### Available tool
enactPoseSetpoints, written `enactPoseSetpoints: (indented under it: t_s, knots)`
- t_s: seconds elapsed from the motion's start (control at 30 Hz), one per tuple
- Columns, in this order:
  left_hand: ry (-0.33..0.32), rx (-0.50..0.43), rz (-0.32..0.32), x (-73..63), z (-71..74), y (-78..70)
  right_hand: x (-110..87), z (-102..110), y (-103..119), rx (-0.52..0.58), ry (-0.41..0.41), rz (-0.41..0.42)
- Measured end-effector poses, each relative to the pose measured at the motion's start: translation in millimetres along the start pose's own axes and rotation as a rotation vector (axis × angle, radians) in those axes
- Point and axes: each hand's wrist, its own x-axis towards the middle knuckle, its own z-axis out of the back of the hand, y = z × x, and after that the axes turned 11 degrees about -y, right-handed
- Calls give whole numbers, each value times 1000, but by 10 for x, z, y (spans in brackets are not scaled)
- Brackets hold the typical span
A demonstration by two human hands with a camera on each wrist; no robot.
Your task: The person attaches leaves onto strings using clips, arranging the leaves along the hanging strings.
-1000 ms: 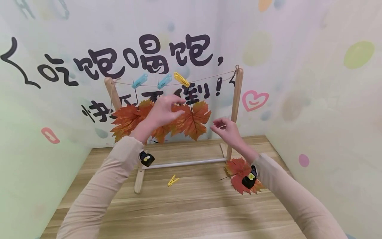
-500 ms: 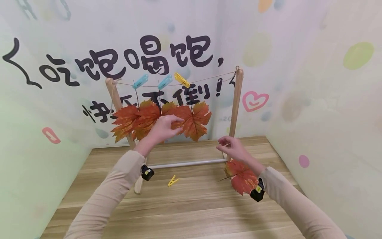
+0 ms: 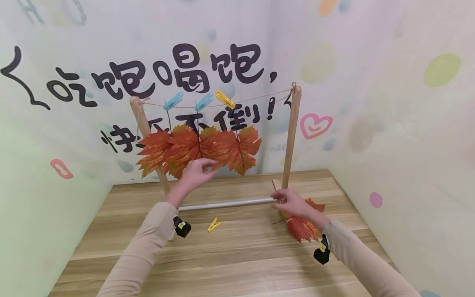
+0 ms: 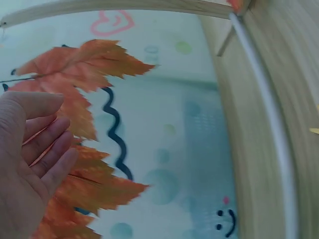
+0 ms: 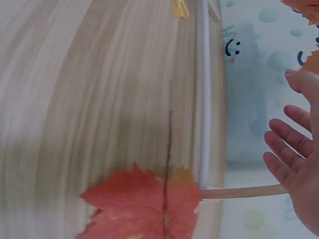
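Note:
My left hand (image 3: 196,174) hovers in front of the hanging maple leaves, fingers relaxed and holding nothing; the left wrist view shows its loosely bent fingers beside an orange leaf (image 4: 89,64). Three red-orange leaves (image 3: 241,150) hang by their stems from a string, under two blue clothespins (image 3: 204,101) and a yellow clothespin (image 3: 225,99). My right hand (image 3: 293,203) is above a loose maple leaf (image 3: 302,229) on the table, partly covering it in the head view. In the right wrist view its fingers are spread and bare, with the loose leaf's stem (image 5: 168,149) pointing away.
A second yellow clothespin (image 3: 214,225) lies on the wooden table (image 3: 222,264). The string runs between two wooden posts (image 3: 292,136), joined low down by a white rod (image 3: 230,203). A printed wall curtain (image 3: 356,82) stands behind and at both sides.
Both hands have come down: the left from near the clipped stems to the leaves' lower edges, the right from beside the post to over the loose leaf. The hanging leaves stay put.

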Motion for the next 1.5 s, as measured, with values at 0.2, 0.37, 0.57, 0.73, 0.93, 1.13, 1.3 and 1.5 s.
enactPoseSetpoints:
  t_s: [0.2, 0.37, 0.57, 0.73, 0.93, 1.13, 1.3, 1.5]
  knots:
    - [20, -33, 52, -151, -121, 213, -120, -104, -68, -7, 11, 17]
    - [46, -82, 108, -299, -222, 342, -171, -184, -188, -59, 9, 15]
    - [76, -73, 156, -475, -351, 452, -244, -260, -281, -76, 9, 18]
    - [96, -102, 164, -573, -444, 503, -288, -316, -365, -117, 7, 35]
    - [103, -116, 164, -705, -552, 630, -362, -369, -429, -80, 14, 48]
    - [85, -147, 186, -895, -646, 738, -425, -469, -499, -125, 12, 47]
    - [92, -148, 248, -1040, -697, 760, -463, -526, -565, -148, -22, 89]
    - [102, -126, 286, -1165, -758, 782, -479, -580, -605, -196, -53, 132]
